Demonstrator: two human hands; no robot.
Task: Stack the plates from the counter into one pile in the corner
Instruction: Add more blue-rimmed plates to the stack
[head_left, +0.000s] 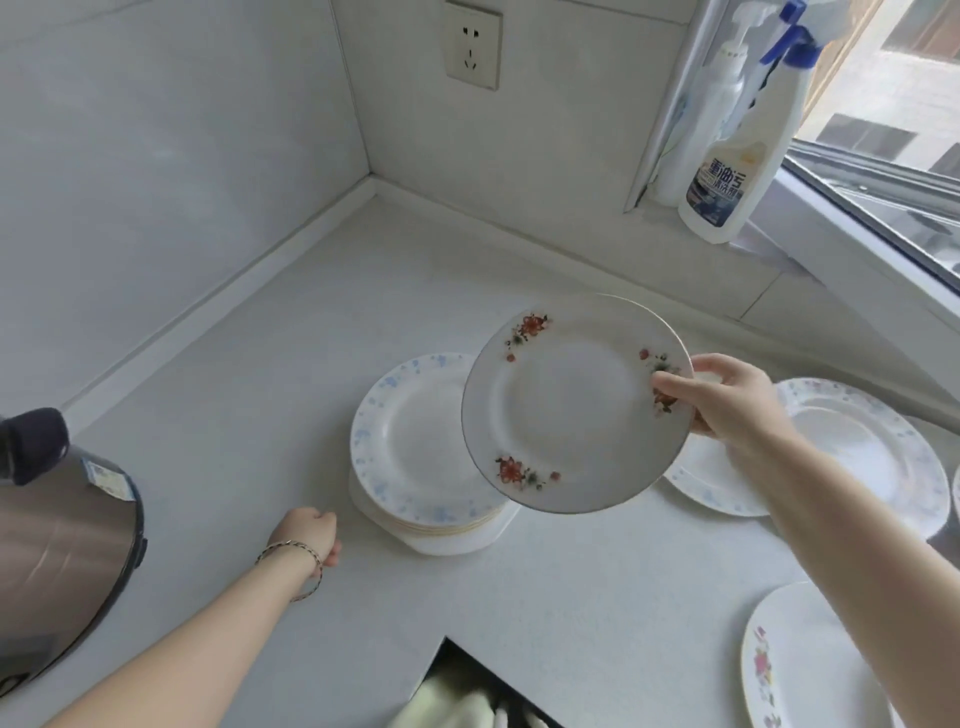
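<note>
Right hand (727, 397): grips the red-flowered plate (566, 410) by its right rim, thumb on the top face and fingers underneath; the plate is held tilted in the air, partly over the pile and not touching it.
Left hand (311, 535): rests on the desk (270, 364) just left of the pile, fingers curled loosely inward with nothing in them; a thin bracelet (296, 558) circles the wrist.
Pile (415, 457): several plates stacked on the desk, set toward the middle and well short of the back corner where the two walls meet; the top plate has a blue-speckled rim, and gold-edged rims show beneath it at the front.
Loose plates: a blue-speckled plate (711, 483) lies flat on the desk to the right of the pile, partly hidden by the right forearm; a pale-flowered plate (878, 452) sits further right, overlapping it; a pink-flowered plate (800, 670) lies near the front right edge of the desk.
Left edge of the desk: a metal rice cooker (62, 545) with a dark handle.
Window sill: a white spray bottle (743, 150) with a blue trigger stands at the back right, with a second white bottle (706, 114) behind it.
Back wall: a wall socket (472, 47) above the corner.
</note>
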